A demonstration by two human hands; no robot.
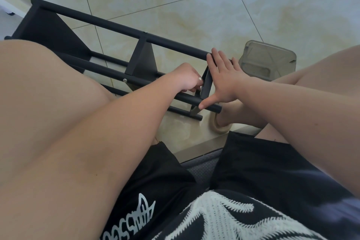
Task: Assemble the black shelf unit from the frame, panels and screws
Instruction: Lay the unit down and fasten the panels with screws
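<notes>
The black shelf unit (109,23) lies on its side on the tiled floor, its long tubes running from upper left to lower right. Black panels stand between the tubes, one in the middle (143,58) and one at the near end (206,84). My left hand (188,78) has its fingers curled against the inner side of that end panel; what they hold is hidden. My right hand (224,76) lies flat and spread on the panel's outer side, fingertips on the far tube, thumb on the near tube. A silver screw head (124,80) shows on the near tube.
A translucent grey plastic container (268,60) stands on the floor just right of the shelf's end. My bare legs flank the shelf on both sides, and a foot in a sandal (224,121) rests under the near tubes. White furniture sits at the top left corner.
</notes>
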